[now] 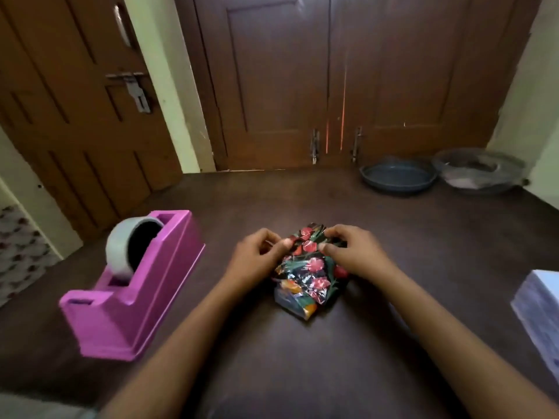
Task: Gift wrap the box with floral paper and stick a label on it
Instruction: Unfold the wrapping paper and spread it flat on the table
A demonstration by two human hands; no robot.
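At the middle of the dark wooden table (302,373), straight ahead of the person, lies the floral-wrapped box (311,267), with 2 hands at its far end. The left hand (257,257) has its fingers curled, and its thumb pinches the floral paper (306,234) at the far-left corner. The right hand (351,252) curls over the far-right corner, thumb pressed on top. The step looks like folding that far end shut. To do it well, I judge, crease each flap flat against the box and keep 1 thumb on the fold. Only then reach for the pink tape dispenser (133,294), well apart on the left. The box's long axis runs away from the person, its crumpled near end pointing back toward them.
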